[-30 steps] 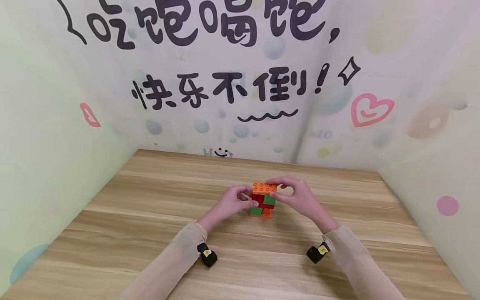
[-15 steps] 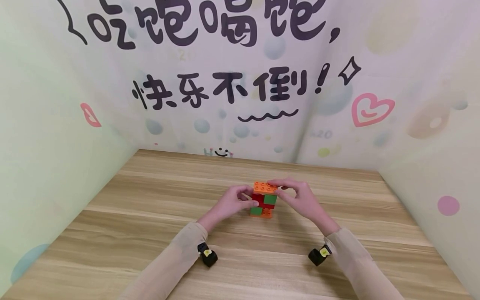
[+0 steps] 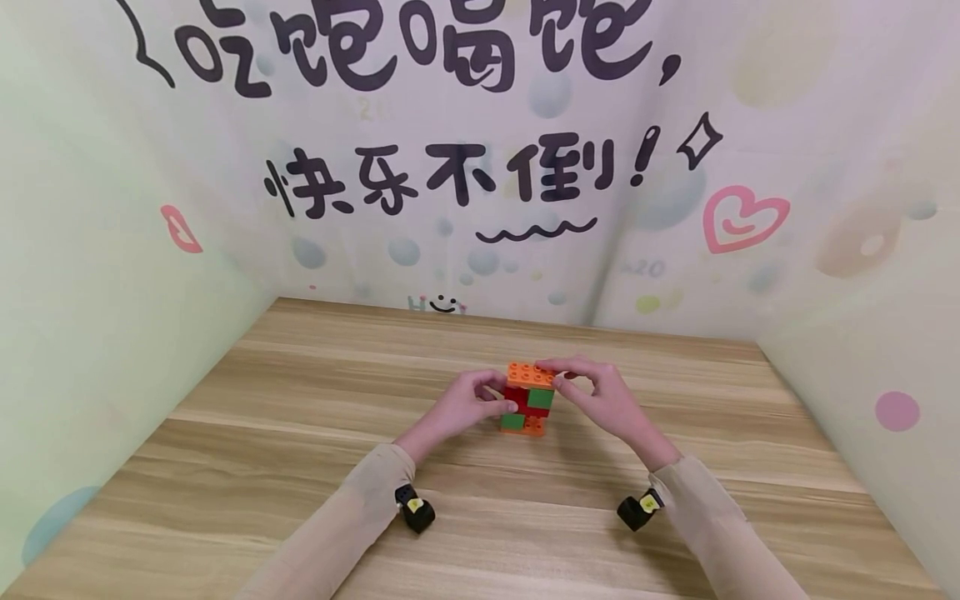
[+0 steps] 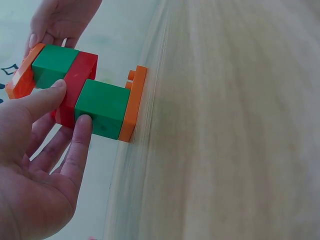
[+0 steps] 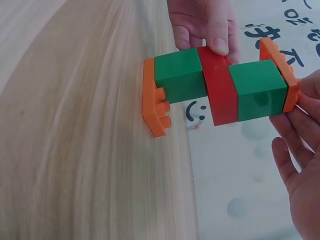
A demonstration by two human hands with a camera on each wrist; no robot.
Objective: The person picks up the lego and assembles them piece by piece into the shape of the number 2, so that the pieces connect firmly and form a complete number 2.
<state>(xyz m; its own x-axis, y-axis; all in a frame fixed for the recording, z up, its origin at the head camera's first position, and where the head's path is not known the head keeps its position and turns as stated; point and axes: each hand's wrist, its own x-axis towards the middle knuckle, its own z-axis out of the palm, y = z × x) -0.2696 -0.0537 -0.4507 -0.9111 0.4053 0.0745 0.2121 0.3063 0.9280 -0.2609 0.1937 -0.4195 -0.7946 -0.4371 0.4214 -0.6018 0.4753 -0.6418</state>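
Note:
A small stack of toy building bricks stands upright on the table. Its orange top brick (image 3: 529, 375) has studs facing up and lies over a green brick (image 5: 257, 92). Under that comes a red brick (image 4: 76, 90), then a second green brick (image 4: 102, 107) set toward the left, on an orange base brick (image 4: 134, 105). My left hand (image 3: 467, 402) grips the stack around the red brick, thumb on the near face. At the stack's top right, my right hand (image 3: 602, 392) pinches the end of the orange top brick between thumb and fingers.
The wood-grain table (image 3: 300, 467) reaches back to a printed cloth wall (image 3: 420, 233) with black lettering. Pale side walls (image 3: 847, 350) flank it left and right. A black wrist camera (image 3: 415, 510) hangs at the left cuff, another black camera (image 3: 637, 510) at the right.
My right hand has shifted slightly right, its thumb moving from the top brick's front to its right end. The orange top brick has moved a touch rightward. My left hand stays put.

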